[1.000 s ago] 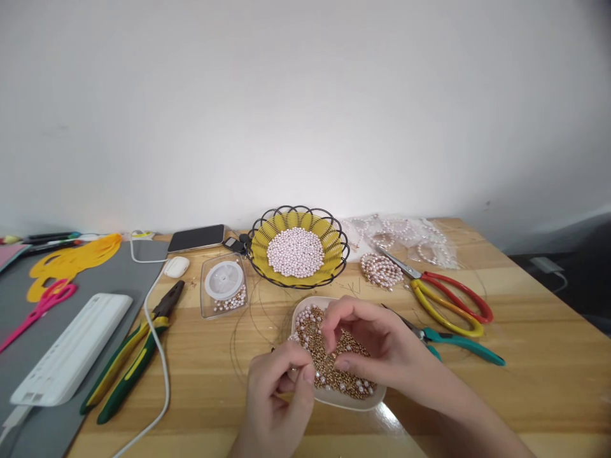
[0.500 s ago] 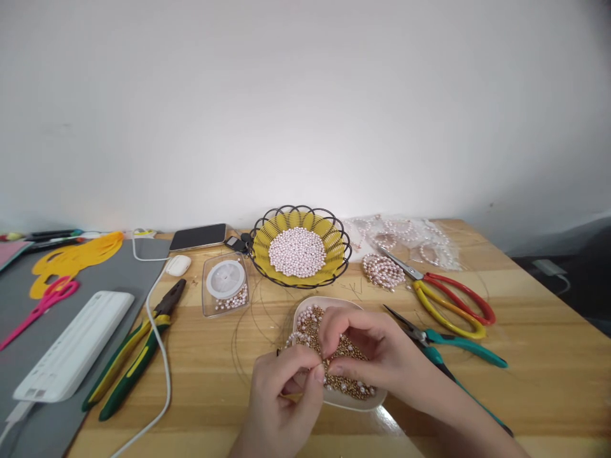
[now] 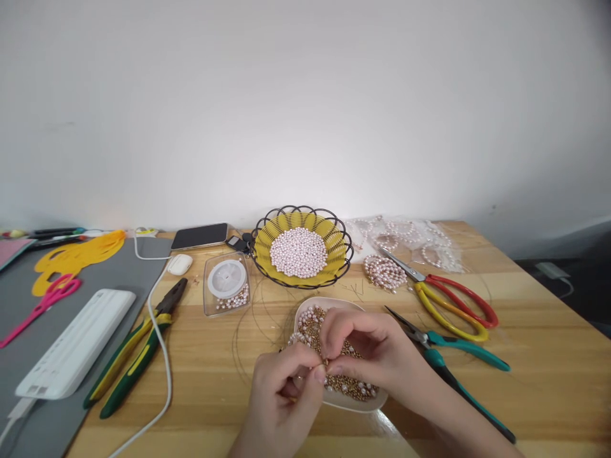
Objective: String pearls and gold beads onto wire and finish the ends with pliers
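Both hands meet over a white dish [image 3: 344,403] filled with small gold and pearl beads. My left hand [image 3: 281,397] is closed in a pinch, thumb against forefinger, its tips touching those of my right hand [image 3: 370,353], which is also pinched. What they pinch is too small to make out; a thin dark wire [image 3: 238,346] loops on the table beside the dish. A short strand of pearls [image 3: 298,337] lies at the dish's left rim.
Behind the dish stands a black wire basket [image 3: 302,216] with a yellow liner and pink pearls. A clear box with a thread spool [image 3: 225,281], green-yellow pliers [image 3: 136,353], teal pliers [image 3: 453,356], red-yellow scissors [image 3: 449,299], a pearl bracelet pile [image 3: 383,271], a phone [image 3: 199,236] and a white cable [image 3: 157,356] surround it.
My right hand has come down and left until its fingertips meet my left hand's pinch. The view has shifted slightly.
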Demonstrator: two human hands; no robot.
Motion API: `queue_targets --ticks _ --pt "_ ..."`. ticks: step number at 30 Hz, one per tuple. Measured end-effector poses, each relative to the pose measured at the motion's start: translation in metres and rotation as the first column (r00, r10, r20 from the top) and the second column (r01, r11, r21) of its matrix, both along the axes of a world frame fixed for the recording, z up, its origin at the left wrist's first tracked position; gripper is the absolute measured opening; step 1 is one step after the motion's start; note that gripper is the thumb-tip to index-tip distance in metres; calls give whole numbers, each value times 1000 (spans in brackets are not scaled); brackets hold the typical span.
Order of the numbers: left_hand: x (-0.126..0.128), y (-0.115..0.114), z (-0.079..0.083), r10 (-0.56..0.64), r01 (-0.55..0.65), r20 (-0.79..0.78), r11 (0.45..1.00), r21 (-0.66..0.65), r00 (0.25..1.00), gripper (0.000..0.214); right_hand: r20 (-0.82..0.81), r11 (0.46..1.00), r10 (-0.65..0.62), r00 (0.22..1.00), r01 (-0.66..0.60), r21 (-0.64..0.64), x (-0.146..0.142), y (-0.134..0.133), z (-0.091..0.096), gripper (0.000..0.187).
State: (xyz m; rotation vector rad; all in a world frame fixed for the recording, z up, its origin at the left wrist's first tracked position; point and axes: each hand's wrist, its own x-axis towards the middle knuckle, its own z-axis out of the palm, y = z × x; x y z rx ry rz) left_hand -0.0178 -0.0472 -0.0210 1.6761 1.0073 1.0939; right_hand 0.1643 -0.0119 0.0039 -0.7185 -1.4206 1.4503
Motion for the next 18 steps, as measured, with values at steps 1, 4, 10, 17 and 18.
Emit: queue_targets --ticks 1,4,10,17,18 --pt "0 0 0 -3 3 2 1000 5 1000 26 -3 1000 3 1000 -3 5 0 0 0 15" --pt "-1 -1 1 -5 5 -6 999 36 1000 25 -12 1000 4 1000 -4 12 0 2 -1 17" --pt "-1 -2 1 40 -39 -10 997 68 999 27 -28 1000 16 999 -16 7 -1 3 0 13" --pt "-1 -3 0 1 -1 43 1000 9 999 27 -37 1000 18 999 -18 6 -2 4 0 10" --pt "1 -4 -1 11 -9 73 1000 -20 997 28 -37 1000 19 999 -19 7 -1 4 0 10"
